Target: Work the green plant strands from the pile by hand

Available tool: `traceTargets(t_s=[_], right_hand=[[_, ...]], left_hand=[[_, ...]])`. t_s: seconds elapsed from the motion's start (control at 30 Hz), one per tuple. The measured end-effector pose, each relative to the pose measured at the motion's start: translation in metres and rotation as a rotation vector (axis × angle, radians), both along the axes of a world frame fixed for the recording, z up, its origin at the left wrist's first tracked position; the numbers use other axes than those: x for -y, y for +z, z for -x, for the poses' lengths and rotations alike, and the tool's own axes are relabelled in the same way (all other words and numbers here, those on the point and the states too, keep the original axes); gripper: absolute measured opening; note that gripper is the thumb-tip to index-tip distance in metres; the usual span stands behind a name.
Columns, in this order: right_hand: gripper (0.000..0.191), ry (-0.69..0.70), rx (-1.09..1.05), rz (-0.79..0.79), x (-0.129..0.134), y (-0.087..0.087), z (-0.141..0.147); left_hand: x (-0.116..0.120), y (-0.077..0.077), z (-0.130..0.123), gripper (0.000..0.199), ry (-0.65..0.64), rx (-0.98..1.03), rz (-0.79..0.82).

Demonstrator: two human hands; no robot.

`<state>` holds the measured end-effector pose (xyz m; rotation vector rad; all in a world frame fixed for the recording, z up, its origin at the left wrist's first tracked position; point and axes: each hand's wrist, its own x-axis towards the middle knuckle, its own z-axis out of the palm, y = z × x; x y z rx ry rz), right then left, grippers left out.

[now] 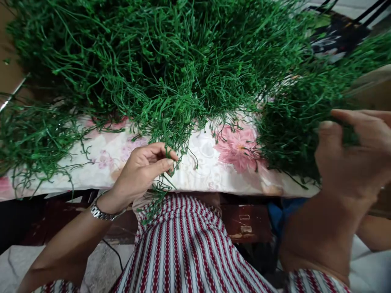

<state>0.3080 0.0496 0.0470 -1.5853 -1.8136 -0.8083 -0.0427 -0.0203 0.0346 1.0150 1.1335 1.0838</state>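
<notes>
The left hand (143, 169) is over the front part of the counter (100, 185), its thumb and forefinger pinched together on a few thin green stems (167, 151). Those stems meet a loose tuft that hangs forward from the large green heap (152, 53), which fills the far side of the counter. More stem ends (154, 203) trail below this hand, over the counter's edge and onto the lap. A silver wristwatch (102, 209) circles the left wrist.

The right hand (351, 154) is blurred and raised in front of the smaller right-hand pile (293, 130). Its thumb and forefinger tips lie near each other, but I cannot tell whether they grip anything.

A third, looser pile (39, 142) lies at the left, some strands drooping over the front edge. A cloth (210, 177) with pink and lilac flowers covers the counter and shows between the piles.

The person wears a red-and-white striped garment (186, 248). Dark red wood (247, 224) shows beneath the counter. At the lower right, part of another person's arm (374, 232) appears beside white fabric (371, 264). A dark patterned bag (339, 34) lies beyond the piles at the upper right.
</notes>
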Motion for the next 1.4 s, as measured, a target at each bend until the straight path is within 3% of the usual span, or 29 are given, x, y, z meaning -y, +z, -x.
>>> traceTargets(t_s=[0.07,0.17,0.2,0.27,0.37,0.5,0.67,0.87,1.0,1.2,1.4], right_hand=[[0.020,0.249,-0.095,0.010,0.014,0.001,0.036],[0.016,0.871,-0.270,0.427,0.035,-0.008,0.100],[0.018,0.989,-0.308,0.486,0.041,-0.013,0.119],[0.026,1.100,-0.385,0.525,0.049,-0.027,0.151],[0.035,1.064,-0.505,0.464,0.057,-0.046,0.177],[0.030,0.953,-0.613,0.390,0.064,-0.061,0.189],[0.011,0.920,-0.670,0.398,0.067,-0.066,0.194],[0.011,0.978,-0.613,0.386,0.064,-0.063,0.189],[0.013,0.979,-0.665,0.489,0.065,-0.060,0.186],[0.019,1.041,-0.875,0.706,0.066,-0.062,0.181],[0.019,1.054,-0.899,0.820,0.065,-0.064,0.178]], left_hand=[[-0.001,0.001,-0.003,0.005,0.005,0.013,-0.007],[-0.001,0.001,-0.009,0.004,0.001,0.037,-0.012],[0.000,0.000,-0.011,0.004,0.002,0.048,-0.014],[0.002,-0.002,-0.015,0.004,0.039,0.092,-0.025],[0.004,-0.008,-0.020,0.008,0.125,0.162,-0.070],[0.006,-0.015,-0.024,0.010,0.179,0.157,-0.110],[0.010,-0.019,-0.026,0.012,0.160,0.158,-0.095],[0.013,-0.020,-0.025,0.009,0.195,0.172,-0.036],[0.013,-0.021,-0.024,0.006,0.229,0.191,-0.006],[0.012,-0.025,-0.021,0.003,0.180,0.194,-0.005],[0.014,-0.025,-0.020,0.003,0.181,0.161,-0.035]])
